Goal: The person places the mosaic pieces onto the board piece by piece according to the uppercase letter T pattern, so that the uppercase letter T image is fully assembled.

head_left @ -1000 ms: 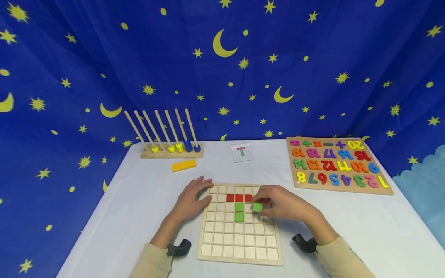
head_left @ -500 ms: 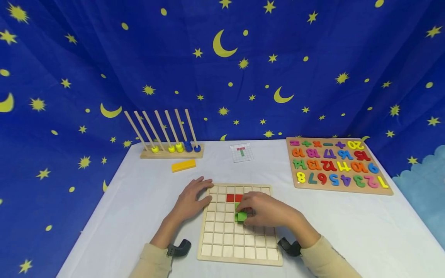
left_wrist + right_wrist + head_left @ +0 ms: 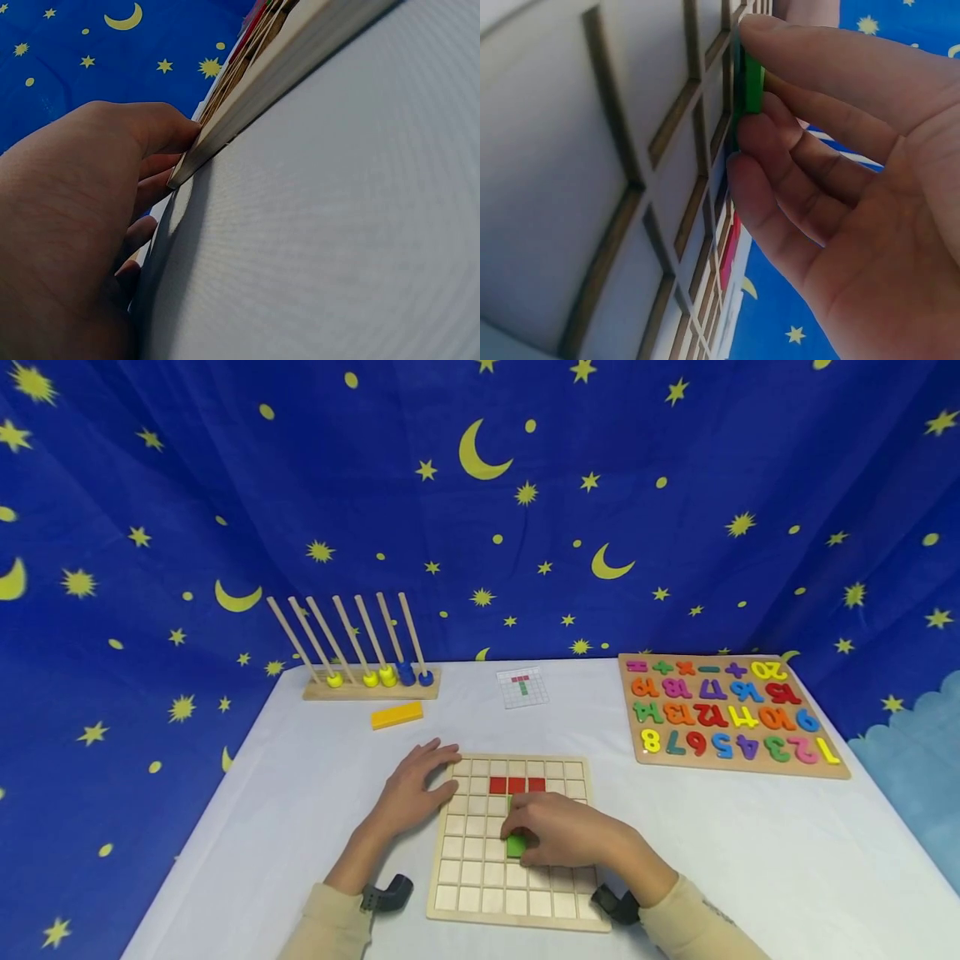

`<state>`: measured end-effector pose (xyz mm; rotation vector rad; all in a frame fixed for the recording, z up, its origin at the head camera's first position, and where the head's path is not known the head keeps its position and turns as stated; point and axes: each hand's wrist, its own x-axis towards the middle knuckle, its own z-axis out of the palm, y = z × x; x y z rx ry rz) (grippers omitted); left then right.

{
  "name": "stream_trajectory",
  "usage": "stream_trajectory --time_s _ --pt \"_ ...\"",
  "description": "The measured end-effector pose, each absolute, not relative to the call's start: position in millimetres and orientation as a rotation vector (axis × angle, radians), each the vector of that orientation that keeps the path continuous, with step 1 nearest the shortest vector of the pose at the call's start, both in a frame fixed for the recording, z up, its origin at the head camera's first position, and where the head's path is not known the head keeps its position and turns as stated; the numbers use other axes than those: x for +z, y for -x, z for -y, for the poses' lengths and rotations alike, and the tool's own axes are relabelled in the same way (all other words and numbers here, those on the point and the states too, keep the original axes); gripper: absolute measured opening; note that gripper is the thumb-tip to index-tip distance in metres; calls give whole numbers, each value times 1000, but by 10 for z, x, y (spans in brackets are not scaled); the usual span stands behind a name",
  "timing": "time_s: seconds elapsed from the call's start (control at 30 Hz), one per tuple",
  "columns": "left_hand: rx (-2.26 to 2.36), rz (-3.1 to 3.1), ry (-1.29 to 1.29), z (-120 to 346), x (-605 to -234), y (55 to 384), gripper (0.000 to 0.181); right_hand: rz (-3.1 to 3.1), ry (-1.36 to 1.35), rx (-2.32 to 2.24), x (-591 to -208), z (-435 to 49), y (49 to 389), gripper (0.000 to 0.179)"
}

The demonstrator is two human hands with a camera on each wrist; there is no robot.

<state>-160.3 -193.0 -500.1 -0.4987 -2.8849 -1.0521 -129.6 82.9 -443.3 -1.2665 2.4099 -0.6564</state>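
My right hand pinches a green square block between thumb and fingers, low over a wooden grid board. In the head view this block lies in the middle column, with the fingers covering part of the column above it. A sliver of green shows just past the knuckles. Higher up, a row of three red squares fills neighbouring cells. My left hand rests at the board's upper left edge with fingers extended; in the left wrist view its thumb touches the board's rim.
Beyond the board lies a small pattern card with a red and green T. A peg abacus stands at the back left, a yellow-orange bar before it. A number puzzle board lies at the back right.
My right hand has carried the green block left and toward me, from the board's right side down to the middle column. The red row is uncovered again. My left hand stays put.
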Motion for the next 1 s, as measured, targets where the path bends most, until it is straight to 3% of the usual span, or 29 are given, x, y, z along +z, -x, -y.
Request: stream_trajectory --time_s 0.77,1.0 --pt "-1064 2869 504 1941 -4980 1606 39 -2459 1268 -655 -4474 -836 1268 26" --pt "-962 2932 537 1963 -4943 1564 42 -2478 1177 -705 -4458 -1076 1274 20"
